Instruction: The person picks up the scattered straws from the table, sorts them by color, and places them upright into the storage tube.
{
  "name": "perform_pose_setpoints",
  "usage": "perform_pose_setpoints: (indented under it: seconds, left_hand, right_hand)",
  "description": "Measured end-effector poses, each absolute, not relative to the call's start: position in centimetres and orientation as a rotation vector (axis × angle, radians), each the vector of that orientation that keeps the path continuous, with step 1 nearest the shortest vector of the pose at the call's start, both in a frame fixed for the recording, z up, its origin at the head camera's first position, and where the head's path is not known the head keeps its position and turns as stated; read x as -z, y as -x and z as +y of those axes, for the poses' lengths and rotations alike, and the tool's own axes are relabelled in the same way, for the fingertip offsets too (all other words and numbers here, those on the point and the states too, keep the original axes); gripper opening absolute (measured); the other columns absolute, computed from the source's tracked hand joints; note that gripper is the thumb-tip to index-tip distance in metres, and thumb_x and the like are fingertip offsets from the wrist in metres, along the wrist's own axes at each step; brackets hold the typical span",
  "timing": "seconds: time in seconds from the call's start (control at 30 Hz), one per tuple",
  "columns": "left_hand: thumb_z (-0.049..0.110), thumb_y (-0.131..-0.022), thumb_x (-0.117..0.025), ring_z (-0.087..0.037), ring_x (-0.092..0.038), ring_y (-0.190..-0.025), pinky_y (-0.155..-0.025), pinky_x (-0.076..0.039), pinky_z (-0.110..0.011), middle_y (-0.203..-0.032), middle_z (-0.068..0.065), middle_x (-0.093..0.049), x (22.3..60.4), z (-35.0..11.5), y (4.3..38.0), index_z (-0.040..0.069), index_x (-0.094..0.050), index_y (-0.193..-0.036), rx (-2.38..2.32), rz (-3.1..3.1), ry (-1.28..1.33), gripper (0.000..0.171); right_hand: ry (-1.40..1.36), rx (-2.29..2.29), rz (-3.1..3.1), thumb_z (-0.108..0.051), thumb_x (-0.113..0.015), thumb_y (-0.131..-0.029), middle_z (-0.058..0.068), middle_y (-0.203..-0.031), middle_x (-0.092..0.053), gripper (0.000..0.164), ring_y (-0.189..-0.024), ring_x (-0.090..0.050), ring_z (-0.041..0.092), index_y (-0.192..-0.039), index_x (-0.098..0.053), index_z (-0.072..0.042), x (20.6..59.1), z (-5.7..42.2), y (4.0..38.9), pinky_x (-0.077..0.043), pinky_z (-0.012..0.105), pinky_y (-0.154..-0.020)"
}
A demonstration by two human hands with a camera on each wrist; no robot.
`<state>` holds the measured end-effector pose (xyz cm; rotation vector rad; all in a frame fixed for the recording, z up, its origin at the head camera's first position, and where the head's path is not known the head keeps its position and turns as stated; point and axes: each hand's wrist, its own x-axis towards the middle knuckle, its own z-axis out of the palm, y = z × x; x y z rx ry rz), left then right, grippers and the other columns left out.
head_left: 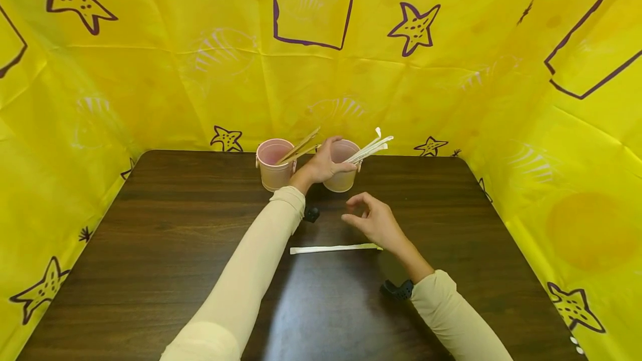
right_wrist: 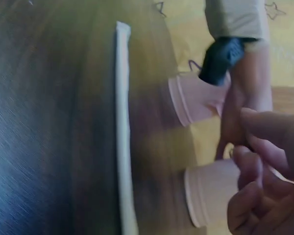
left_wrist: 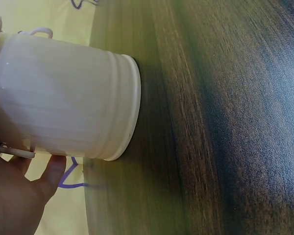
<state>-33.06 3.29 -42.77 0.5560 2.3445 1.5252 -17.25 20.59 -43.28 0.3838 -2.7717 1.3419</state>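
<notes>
My left hand (head_left: 321,166) grips the right-hand small pale pink bucket (head_left: 340,184) near its rim, fingers and thumb on opposite sides. Several white paper-wrapped straws (head_left: 370,149) lean out of that bucket to the right. In the left wrist view the bucket (left_wrist: 63,93) stands on the table, with fingertips against its side. My right hand (head_left: 380,226) hovers just in front of the bucket, fingers loosely bent, thumb apart, nothing visible between them. Closer to me, a single white wrapped straw (head_left: 333,249) lies crosswise on the table; in the right wrist view this straw (right_wrist: 122,122) is beside the hand.
A second pale pink bucket (head_left: 275,178) stands to the left, with several tan sticks or straws (head_left: 301,148) leaning right out of it. Both buckets are near the back edge of the dark wooden table (head_left: 190,222). Yellow patterned sheeting (head_left: 160,88) rises behind and beside the table.
</notes>
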Motion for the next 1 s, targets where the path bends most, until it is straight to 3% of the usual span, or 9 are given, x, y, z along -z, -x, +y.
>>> perform_pose_setpoints:
  seconds: [0.2,0.47,1.0]
  left_hand:
    - [0.040,-0.090,-0.078,-0.037,-0.024,-0.155,-0.125,-0.026,-0.056,-0.168,-0.013,-0.018,42.7,3.2,32.9,0.019,-0.018,-0.161,-1.530,2.338,-0.569,0.095]
    - [0.040,-0.089,-0.079,-0.036,-0.024,-0.155,-0.126,-0.026,-0.055,-0.167,-0.013,-0.019,42.7,3.3,33.0,0.018,-0.018,-0.161,-1.538,2.336,-0.573,0.096]
    - [0.039,-0.089,-0.080,-0.036,-0.024,-0.155,-0.125,-0.027,-0.054,-0.167,-0.015,-0.019,43.0,3.3,33.2,0.017,-0.019,-0.160,-1.548,2.344,-0.581,0.096]
  right_hand:
    - [-0.604,-1.295,-2.947,-0.023,-0.081,-0.088,0.002,-0.092,-0.074,0.024,-0.059,-0.054,0.005,-0.105,-0.071,-0.008,44.6,19.3,16.1,-0.047,0.021,-0.055]
    - [-0.769,-1.125,-3.056,-0.022,-0.084,-0.085,-0.005,-0.085,-0.072,0.020,-0.075,-0.062,0.002,-0.098,-0.072,-0.013,46.0,17.6,15.7,-0.051,0.020,-0.068]
    - [-0.873,-0.886,-3.061,-0.019,-0.083,-0.086,-0.005,-0.082,-0.061,0.012,-0.074,-0.053,0.004,-0.088,-0.071,-0.019,46.5,16.3,14.7,-0.045,0.020,-0.067]
